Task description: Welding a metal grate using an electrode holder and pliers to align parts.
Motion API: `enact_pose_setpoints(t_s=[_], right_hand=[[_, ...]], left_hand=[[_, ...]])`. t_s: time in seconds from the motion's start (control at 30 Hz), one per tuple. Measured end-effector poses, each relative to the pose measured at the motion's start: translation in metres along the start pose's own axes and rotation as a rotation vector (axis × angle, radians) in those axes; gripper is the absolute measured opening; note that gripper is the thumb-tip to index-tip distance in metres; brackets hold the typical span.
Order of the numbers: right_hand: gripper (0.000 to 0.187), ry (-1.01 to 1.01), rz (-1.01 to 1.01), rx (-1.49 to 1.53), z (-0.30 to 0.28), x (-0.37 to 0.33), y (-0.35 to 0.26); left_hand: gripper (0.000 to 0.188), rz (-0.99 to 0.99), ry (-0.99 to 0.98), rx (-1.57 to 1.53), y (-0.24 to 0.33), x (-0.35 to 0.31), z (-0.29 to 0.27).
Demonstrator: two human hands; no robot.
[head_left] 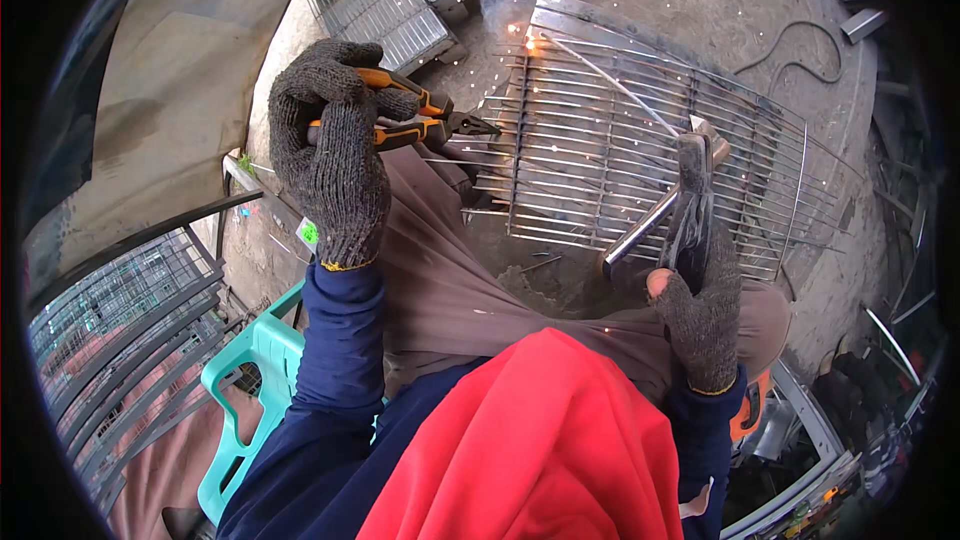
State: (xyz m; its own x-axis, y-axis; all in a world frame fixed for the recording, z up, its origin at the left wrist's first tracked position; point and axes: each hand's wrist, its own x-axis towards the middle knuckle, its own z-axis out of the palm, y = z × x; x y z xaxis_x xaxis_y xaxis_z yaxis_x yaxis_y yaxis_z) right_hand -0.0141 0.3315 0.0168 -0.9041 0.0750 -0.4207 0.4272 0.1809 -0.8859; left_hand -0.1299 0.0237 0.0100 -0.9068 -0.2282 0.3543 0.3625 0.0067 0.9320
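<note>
My left hand, in a dark knitted glove, is closed around the orange-and-black handles of pliers. Their jaws point right, at the left ends of a metal wire grate. My right hand, gloved with its thumb tip bare, grips a black welding electrode holder. From the holder a thin welding rod slants up and left to the grate's far left corner. Bright sparks glow at the rod's tip. Under the grate lies a flat metal plate. A shiny metal tube rests beside the holder.
Two stacks of finished-looking wire grates sit on the concrete floor at the far left. A cable curls at the far right. A turquoise plastic stool is beside my left arm. Metal scraps lie to the right.
</note>
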Motion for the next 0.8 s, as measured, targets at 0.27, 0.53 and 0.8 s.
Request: enact_pose_setpoints(t_s=[0.27,0.53,0.8], right_hand=[[0.072,-0.031,-0.058,-0.085,0.0009,0.0003,0.0000],[0.073,-0.040,-0.054,-0.064,0.0004,0.0025,0.0031],[0.064,-0.052,0.056,-0.001,0.0035,0.0031,-0.0039]], left_hand=[[0.009,0.026,0.016,0.070,-0.0025,-0.0008,-0.0033],[0.009,-0.015,0.032,0.033,-0.0002,-0.0010,0.0001],[0.010,-0.097,0.120,0.144,0.0049,-0.0008,-0.0016]])
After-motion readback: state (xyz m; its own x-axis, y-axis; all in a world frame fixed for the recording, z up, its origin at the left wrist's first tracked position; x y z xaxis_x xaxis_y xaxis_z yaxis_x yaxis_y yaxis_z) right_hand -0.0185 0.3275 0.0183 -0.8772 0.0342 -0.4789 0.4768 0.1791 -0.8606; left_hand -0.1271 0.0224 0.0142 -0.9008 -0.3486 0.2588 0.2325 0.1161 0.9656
